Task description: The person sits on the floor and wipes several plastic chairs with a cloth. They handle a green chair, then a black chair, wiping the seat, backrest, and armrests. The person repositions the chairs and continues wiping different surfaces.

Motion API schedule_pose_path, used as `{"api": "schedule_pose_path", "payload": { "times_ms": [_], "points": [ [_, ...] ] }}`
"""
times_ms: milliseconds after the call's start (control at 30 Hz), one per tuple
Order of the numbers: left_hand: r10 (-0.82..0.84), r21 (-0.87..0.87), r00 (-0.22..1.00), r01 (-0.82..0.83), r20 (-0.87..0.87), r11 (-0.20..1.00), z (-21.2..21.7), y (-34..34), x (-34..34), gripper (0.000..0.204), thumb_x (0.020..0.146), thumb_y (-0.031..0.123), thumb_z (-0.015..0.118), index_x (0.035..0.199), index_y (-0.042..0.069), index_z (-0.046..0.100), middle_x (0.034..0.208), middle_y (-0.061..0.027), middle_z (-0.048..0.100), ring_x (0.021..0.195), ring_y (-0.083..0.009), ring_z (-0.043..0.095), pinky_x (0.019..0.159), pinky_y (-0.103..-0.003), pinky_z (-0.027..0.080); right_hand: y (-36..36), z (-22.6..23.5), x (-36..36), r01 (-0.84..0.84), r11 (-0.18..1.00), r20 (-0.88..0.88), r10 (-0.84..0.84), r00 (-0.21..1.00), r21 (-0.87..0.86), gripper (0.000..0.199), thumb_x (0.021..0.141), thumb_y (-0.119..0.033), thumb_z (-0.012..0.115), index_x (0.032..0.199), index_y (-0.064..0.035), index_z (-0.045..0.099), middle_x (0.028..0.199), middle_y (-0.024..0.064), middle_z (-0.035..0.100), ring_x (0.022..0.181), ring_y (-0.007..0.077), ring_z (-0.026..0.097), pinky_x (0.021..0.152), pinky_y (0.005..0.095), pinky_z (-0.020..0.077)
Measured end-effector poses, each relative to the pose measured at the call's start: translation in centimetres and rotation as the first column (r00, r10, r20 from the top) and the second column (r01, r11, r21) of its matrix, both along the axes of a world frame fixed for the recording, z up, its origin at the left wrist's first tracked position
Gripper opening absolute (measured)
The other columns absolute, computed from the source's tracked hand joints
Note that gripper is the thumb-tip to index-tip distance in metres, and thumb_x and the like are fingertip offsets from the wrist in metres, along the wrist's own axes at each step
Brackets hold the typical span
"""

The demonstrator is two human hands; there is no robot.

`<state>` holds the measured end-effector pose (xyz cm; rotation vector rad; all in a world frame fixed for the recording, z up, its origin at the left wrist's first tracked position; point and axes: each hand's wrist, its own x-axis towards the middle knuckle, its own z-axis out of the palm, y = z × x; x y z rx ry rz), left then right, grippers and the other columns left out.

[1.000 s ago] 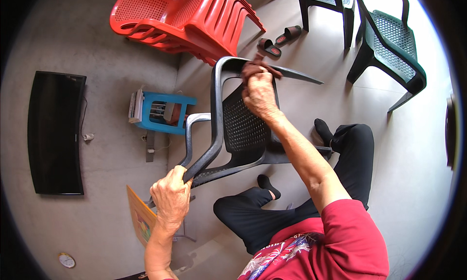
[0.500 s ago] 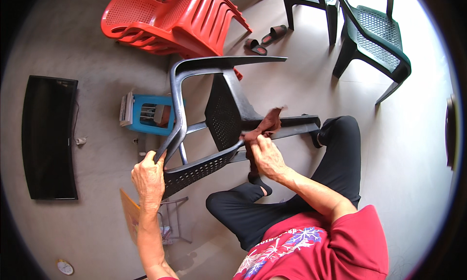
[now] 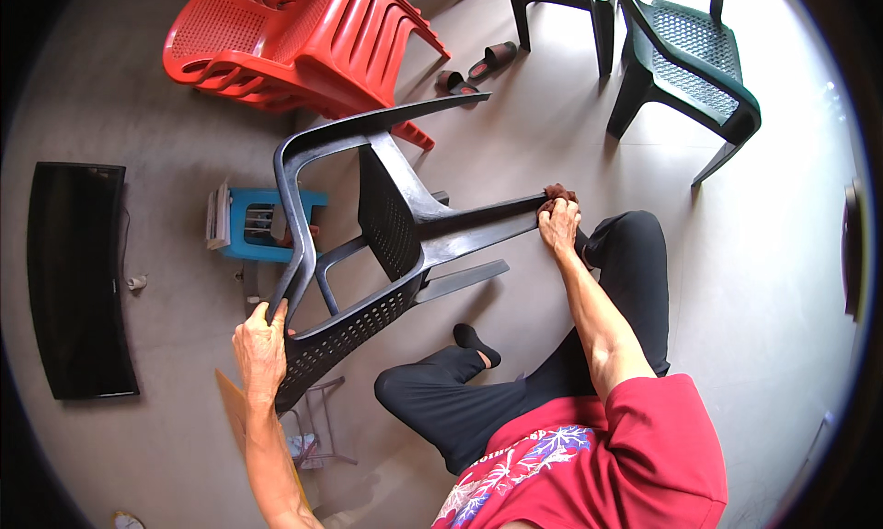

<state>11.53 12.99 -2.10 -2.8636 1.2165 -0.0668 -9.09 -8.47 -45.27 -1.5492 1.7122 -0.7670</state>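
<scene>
Grey concrete floor (image 3: 515,152), well lit. Left edge: flat black screen (image 3: 78,281). Left hand (image 3: 260,350), fingers closed round the rim of the overturned black chair (image 3: 386,244), mid-floor. Behind it: blue stool (image 3: 248,224), stacked red chairs (image 3: 294,41). Right hand (image 3: 559,224) presses a brown cloth (image 3: 557,194) on a leg tip; wiping appears unfinished. Far right corner: green chairs (image 3: 690,55).

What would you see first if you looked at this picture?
A black plastic chair tipped on its side in the middle, held by the left hand while the right hand presses a brown cloth on one leg. A stack of red chairs lies behind it.
</scene>
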Motion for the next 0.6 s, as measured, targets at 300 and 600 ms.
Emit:
{"api": "schedule_pose_path", "payload": {
  "times_ms": [300, 600],
  "points": [
    [-0.125, 0.079, 0.990, 0.121, 0.057, 0.990, -2.3, 0.5, 0.5, 0.044, 0.089, 0.044, 0.054, 0.081, 0.001, 0.061, 0.060, -0.0116, 0.062, 0.062, -0.0325, 0.063, 0.058, -0.040, 0.046, 6.5, 6.9, 10.5, -0.247, 0.967, 0.468, 0.193, 0.863, 0.056, 0.023, 0.072, -0.016, 0.060, 0.089, -0.0010, 0.057, 0.081, 0.0158, 0.066, 0.083, 0.0309, 0.065, 0.076, 0.0425, 0.0507],
    [-0.155, -0.057, 0.987, 0.153, -0.050, 0.987, -1.7, 0.2, -1.4, 0.056, 0.092, 0.051, 0.043, 0.071, 0.000, 0.048, 0.061, -0.0225, 0.055, 0.066, -0.0465, 0.054, 0.057, -0.050, 0.040, 12.7, 29.9, 11.9, -0.441, 0.884, 0.987, 0.155, -0.033, -0.153, 0.027, 0.086, -0.006, 0.056, 0.112, 0.0011, 0.053, 0.100, 0.0075, 0.060, 0.094, 0.0119, 0.056, 0.085, 0.0271, 0.0452]
  ]
}}
